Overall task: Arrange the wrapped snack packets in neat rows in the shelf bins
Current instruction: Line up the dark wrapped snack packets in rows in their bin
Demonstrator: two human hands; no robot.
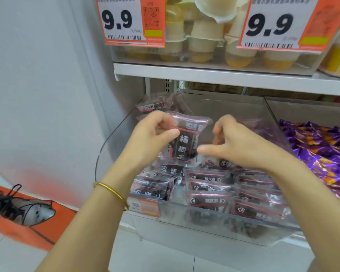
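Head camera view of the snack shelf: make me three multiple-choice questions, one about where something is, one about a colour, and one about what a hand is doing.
1. Where do the purple packets lie relative to the clear bin of dark packets?
A) on its right
B) on its left
C) on the shelf above

2. What colour is the bangle on the left wrist?
A) silver
B) gold
C) green

3. What is the left hand doing?
A) resting flat on the shelf
B) hanging empty
C) pinching a raised packet

Answers:
1 A: the purple heap fills the neighbouring bin at the right edge.
2 B: it shines yellow gold.
3 C: thumb and fingers grip the packet's top above the bin.
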